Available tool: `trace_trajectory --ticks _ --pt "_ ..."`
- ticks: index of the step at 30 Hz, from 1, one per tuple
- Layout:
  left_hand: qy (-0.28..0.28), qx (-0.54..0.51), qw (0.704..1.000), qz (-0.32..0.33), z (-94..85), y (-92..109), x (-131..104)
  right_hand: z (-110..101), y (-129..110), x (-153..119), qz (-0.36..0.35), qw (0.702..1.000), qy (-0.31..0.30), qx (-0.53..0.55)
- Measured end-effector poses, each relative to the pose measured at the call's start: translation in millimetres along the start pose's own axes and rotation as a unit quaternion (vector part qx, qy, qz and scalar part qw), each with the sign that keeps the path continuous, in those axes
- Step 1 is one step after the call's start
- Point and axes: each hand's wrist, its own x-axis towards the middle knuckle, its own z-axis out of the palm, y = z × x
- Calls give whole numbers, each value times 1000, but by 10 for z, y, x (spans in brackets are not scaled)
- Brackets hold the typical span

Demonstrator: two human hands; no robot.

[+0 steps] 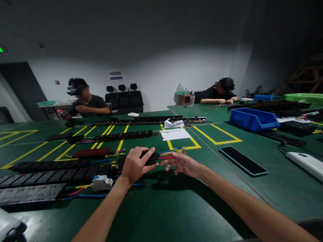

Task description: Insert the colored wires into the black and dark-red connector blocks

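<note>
My left hand (135, 164) is wrapped round a black rectangular module (151, 158), held just above the green table. Red, blue and yellow wires (168, 151) come out of its right side and end in ring terminals. My right hand (186, 164) is beside these wires, palm turned inward and fingers loosely apart; a red wire passes close to its fingertips. Left of my hands lie black socket strips (50, 166) and a grey socket strip (27, 194). A white circuit breaker (101, 182) with blue, red and yellow leads lies near my left forearm.
A phone (243, 161) and a white power bank (316, 168) lie to the right. Farther back are a blue bin (252, 119), a white paper (176, 134) and more strips (123, 135). Two people (85, 101) sit across the table; others show partly at both edges.
</note>
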Motion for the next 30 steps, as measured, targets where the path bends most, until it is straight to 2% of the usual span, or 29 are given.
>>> trace_trajectory --ticks 9,30 --pt "1 -6 1000 0 -18 21 -4 -15 -6 -14 0 1000 -12 -10" --pt "-7 -5 1000 7 2 64 -3 9 -13 -9 -5 999 24 -39"
